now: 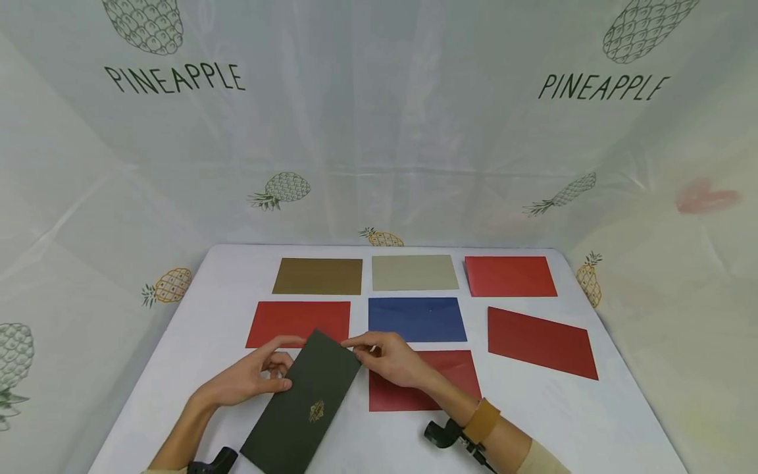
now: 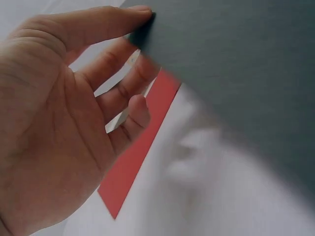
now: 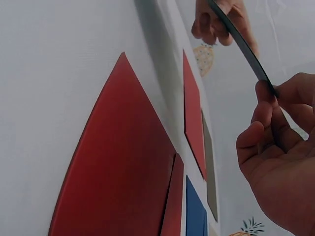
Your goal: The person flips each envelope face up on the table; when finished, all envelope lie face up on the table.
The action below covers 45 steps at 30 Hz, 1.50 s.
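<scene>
A dark green envelope (image 1: 308,408) with a small gold emblem is held tilted over the front of the white table. My left hand (image 1: 251,375) pinches its left edge between thumb and fingers; in the left wrist view the thumb lies on the green face and the other fingers are loosely bent. At its upper right corner my right hand (image 1: 385,355) pinches it with thumb and forefinger. Seen almost edge-on in the right wrist view, the envelope (image 3: 241,43) bows slightly. Beneath my right forearm lies a red envelope (image 1: 426,395), partly covered.
Behind the hands lie a red envelope (image 1: 302,322) and a blue one (image 1: 417,319). Along the back are a brown-gold envelope (image 1: 316,276), a beige one (image 1: 414,273) and a red one (image 1: 510,276). A dark red envelope (image 1: 541,342) sits askew at the right.
</scene>
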Motion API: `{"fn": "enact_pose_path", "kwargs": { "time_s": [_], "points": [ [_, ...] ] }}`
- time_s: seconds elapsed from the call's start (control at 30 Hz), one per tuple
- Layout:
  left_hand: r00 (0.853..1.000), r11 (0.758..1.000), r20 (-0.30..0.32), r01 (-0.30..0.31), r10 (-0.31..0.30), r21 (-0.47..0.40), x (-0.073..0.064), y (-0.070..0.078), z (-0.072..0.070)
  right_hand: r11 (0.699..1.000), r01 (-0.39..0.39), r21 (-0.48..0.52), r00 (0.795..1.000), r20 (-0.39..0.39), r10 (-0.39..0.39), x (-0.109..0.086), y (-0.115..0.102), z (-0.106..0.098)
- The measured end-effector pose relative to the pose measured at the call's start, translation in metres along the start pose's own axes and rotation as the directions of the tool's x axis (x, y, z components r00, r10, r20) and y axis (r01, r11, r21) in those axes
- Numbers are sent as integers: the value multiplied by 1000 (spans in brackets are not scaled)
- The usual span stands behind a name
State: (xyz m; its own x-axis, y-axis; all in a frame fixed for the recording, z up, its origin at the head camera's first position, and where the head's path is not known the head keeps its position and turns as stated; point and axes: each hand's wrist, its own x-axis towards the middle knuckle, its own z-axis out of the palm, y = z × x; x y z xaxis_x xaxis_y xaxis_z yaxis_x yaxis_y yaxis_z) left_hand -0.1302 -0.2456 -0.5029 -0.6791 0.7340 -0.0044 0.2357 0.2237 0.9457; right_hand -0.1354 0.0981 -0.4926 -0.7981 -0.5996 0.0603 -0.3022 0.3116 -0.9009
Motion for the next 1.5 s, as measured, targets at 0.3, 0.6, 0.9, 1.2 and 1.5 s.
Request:
{"fn": "enact_pose_path", "kwargs": {
  "time_s": [0.3, 0.6, 0.9, 1.2, 1.5],
  "points": [
    [999, 995, 45, -14, 19, -97, 18, 4, 2, 999, 45, -18, 998, 36, -45, 7, 2, 8],
    [999, 990, -46, 12, -18, -139, 18, 5, 1, 999, 40, 20, 999, 0, -40, 9, 0, 9],
    [943, 985, -291, 141, -164, -99, 8, 6, -3, 999, 18, 37, 998, 51, -19, 7, 4, 10],
    [910, 988, -394, 88, -131, -124, -3, -3, -5, 1000, -2, 31, 979, 204, -5, 5, 4, 8],
    [921, 994, -374, 93, -105, -51, -14, -10, -15, 996, 29, -82, 975, 223, -10, 8, 8, 7]
  ]
}}
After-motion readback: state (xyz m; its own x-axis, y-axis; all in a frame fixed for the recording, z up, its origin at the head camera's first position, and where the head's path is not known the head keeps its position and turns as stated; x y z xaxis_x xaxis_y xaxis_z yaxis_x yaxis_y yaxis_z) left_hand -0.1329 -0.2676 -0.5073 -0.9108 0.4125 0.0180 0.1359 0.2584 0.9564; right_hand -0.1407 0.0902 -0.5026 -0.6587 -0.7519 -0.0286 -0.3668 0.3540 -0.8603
